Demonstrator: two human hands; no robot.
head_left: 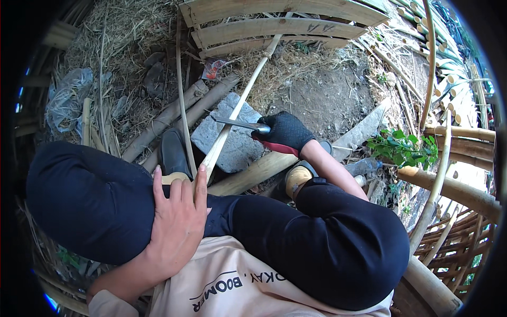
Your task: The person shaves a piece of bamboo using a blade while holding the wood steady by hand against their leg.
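A long pale bamboo strip [244,100] runs from the wooden slats at the far side down toward my lap. My bare left hand [179,211] is at its near end, the index finger along the strip and the other fingers over my knee; the thumb is mostly hidden. My right hand [285,133], in a black and red glove, is closed round the handle of a knife [240,124]. The metal blade points left and lies across the strip. Beneath them sits a rough grey stone block [224,140].
Wooden slats [274,26] stand at the far side. Thick bamboo poles [163,119] lie left of the block, and another pole [253,173] lies in front. A clear plastic bag [68,100] is at left. Leafy green stems [404,148] and cut bamboo [449,84] are at right.
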